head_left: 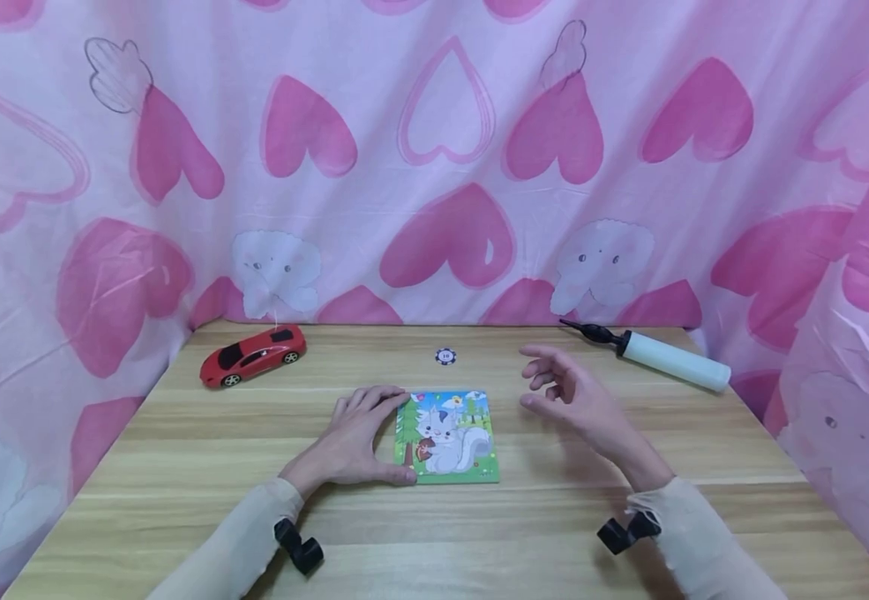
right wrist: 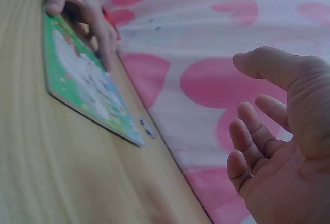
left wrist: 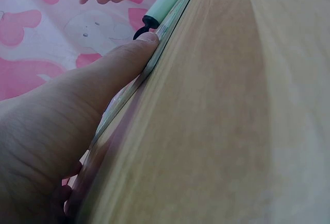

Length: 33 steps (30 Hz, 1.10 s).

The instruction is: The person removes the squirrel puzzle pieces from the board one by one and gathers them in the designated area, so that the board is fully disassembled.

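A square picture puzzle point(head_left: 449, 442) showing a white squirrel with a nut lies on the wooden table, green along its near edge. My left hand point(head_left: 359, 437) spans its left side, thumb on the near left corner and fingers at the far left corner. In the left wrist view the thumb point(left wrist: 121, 62) presses on the board's edge. To the right of the puzzle, my right hand point(head_left: 572, 404) is held above the table, fingers loosely bent and holding nothing. Its palm and fingers show in the right wrist view, apart from the puzzle point(right wrist: 82, 74).
Behind the puzzle lies a small black-and-white poker chip point(head_left: 445, 357). A red toy car point(head_left: 254, 356) stands at the back left. A pale green hand pump point(head_left: 674, 360) with a black nozzle lies at the back right. A pink heart-patterned curtain point(head_left: 434, 125) hangs behind the table.
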Each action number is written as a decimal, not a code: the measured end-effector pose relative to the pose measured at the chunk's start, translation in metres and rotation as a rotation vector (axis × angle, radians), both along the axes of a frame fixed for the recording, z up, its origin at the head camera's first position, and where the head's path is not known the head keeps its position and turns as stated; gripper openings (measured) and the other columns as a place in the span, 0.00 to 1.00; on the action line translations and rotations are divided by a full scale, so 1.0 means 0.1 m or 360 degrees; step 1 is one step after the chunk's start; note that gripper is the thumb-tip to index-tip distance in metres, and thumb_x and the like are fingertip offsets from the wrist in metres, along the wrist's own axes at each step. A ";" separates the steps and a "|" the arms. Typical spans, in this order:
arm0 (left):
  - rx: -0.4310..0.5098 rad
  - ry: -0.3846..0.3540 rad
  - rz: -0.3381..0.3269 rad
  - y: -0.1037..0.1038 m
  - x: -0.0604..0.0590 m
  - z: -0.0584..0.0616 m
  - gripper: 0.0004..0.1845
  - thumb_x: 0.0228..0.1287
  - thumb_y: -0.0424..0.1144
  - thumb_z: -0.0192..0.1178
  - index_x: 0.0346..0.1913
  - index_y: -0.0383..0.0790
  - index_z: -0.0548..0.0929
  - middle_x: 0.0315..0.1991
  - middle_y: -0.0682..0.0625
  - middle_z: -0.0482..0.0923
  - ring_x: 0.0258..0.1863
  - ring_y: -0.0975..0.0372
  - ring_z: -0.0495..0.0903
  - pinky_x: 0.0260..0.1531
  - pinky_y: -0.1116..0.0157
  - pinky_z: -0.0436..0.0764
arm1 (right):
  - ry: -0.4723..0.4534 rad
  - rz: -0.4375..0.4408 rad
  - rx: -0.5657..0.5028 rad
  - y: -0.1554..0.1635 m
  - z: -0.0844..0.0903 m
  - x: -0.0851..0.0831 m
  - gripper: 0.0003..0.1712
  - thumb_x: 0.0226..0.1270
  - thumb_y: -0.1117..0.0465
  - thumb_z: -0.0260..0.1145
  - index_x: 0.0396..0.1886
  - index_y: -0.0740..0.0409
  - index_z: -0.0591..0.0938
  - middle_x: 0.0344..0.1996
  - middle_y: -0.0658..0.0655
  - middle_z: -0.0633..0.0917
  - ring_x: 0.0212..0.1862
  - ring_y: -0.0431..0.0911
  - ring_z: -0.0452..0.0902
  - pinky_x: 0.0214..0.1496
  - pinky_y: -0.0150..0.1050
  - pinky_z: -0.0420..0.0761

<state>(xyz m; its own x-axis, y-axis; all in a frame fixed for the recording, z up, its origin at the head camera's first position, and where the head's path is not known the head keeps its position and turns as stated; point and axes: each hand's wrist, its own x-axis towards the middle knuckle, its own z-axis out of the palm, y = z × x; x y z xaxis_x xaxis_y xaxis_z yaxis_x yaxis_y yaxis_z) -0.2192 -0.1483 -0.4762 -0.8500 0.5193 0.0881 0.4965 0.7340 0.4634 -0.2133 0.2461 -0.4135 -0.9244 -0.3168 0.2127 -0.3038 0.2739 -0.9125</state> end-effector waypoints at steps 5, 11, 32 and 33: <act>-0.0020 -0.0001 0.0021 -0.01 0.00 0.01 0.70 0.44 0.85 0.74 0.87 0.51 0.67 0.85 0.52 0.63 0.81 0.50 0.60 0.74 0.41 0.62 | -0.0055 0.0048 0.0050 -0.13 -0.09 -0.01 0.38 0.75 0.64 0.78 0.80 0.50 0.76 0.62 0.71 0.80 0.59 0.64 0.78 0.52 0.33 0.80; -0.0030 0.0000 0.0019 -0.01 0.00 0.01 0.70 0.45 0.86 0.73 0.88 0.52 0.67 0.85 0.52 0.62 0.81 0.50 0.61 0.74 0.40 0.62 | -0.0116 0.0150 0.0128 -0.27 -0.28 0.00 0.39 0.72 0.60 0.81 0.79 0.48 0.76 0.59 0.64 0.83 0.58 0.59 0.80 0.53 0.34 0.81; -0.0027 -0.0025 0.0004 -0.01 -0.02 0.01 0.70 0.45 0.86 0.73 0.88 0.52 0.67 0.85 0.52 0.62 0.81 0.50 0.60 0.75 0.41 0.61 | -0.0024 0.0307 0.0579 -0.44 -0.49 0.12 0.36 0.65 0.47 0.86 0.70 0.46 0.85 0.59 0.47 0.83 0.58 0.46 0.77 0.63 0.38 0.78; -0.0029 -0.0025 0.0004 0.00 -0.02 0.02 0.70 0.45 0.86 0.73 0.88 0.53 0.67 0.85 0.52 0.62 0.81 0.50 0.60 0.75 0.41 0.61 | -0.0022 0.0301 0.0590 -0.44 -0.49 0.12 0.36 0.64 0.46 0.87 0.70 0.45 0.85 0.59 0.46 0.83 0.58 0.46 0.77 0.63 0.38 0.78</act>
